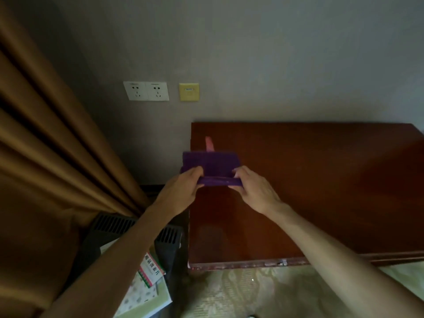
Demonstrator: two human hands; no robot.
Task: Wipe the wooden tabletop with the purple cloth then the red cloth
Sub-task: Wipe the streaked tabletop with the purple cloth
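A purple cloth point(212, 165) hangs stretched between both hands above the left rear part of the dark reddish wooden tabletop point(309, 191). My left hand point(183, 189) pinches its near left edge and my right hand point(252, 189) pinches its near right edge. The near edge is folded into a thick band. Behind the purple cloth a narrow strip of a red or pink cloth point(209, 143) shows on the tabletop; the rest of it is hidden.
A wall with two white sockets point(146, 91) and a yellow plate point(189, 92) stands behind the table. Brown curtains point(46, 145) hang at the left. A dark slotted appliance point(128, 228) and printed papers point(146, 285) sit left of the table. Patterned carpet lies below.
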